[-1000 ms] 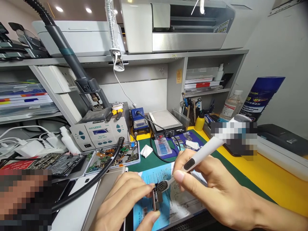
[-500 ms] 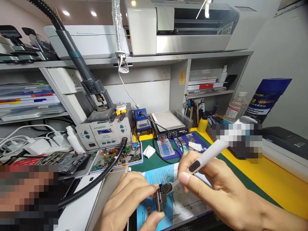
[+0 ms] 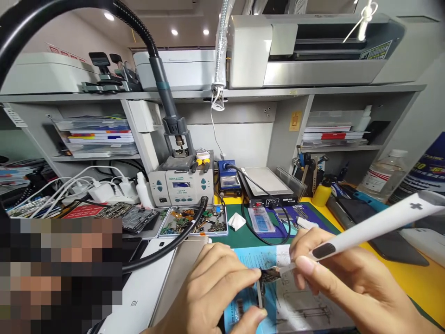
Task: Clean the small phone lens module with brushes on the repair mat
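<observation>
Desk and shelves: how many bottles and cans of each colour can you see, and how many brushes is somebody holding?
Yellow bottle: 1
Clear bottle: 1
White bottles: 2 (upper bottle, lower bottle)
Blue can: 1
Held brush: 1
Total: 6

A tray [image 3: 215,234] of circuit parts [image 3: 175,226] is set beyond the left hand [image 3: 212,287]; a yellow bottle [image 3: 321,194] and a clear bottle [image 3: 382,178] are stood beyond the right hand [image 3: 352,278].

Right of the circuit-board tray [image 3: 227,221], passing room lies over the green mat [image 3: 241,239], above a crumpled white tissue [image 3: 237,221]; a black hot-air hose [image 3: 170,249] slants across, obstructing the tray.
</observation>
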A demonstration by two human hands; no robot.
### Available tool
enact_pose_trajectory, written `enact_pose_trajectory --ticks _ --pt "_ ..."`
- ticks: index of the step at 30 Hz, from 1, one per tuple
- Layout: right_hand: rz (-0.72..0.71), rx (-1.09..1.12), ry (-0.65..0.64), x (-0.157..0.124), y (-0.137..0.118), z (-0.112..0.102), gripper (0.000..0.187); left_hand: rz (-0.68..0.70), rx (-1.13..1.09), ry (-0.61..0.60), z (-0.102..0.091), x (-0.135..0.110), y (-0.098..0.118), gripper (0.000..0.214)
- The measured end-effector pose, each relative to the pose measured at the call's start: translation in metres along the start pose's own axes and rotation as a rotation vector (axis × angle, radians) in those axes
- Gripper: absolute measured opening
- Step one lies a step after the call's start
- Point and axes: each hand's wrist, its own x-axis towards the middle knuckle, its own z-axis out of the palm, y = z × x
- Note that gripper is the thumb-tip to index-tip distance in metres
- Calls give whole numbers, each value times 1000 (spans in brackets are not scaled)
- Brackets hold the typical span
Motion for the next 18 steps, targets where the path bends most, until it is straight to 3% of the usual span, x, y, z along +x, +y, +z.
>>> enact_pose_trajectory --ticks 18 --pt "-29 -12 65 3 -7 0 31 3 42 63 0 1 1 34"
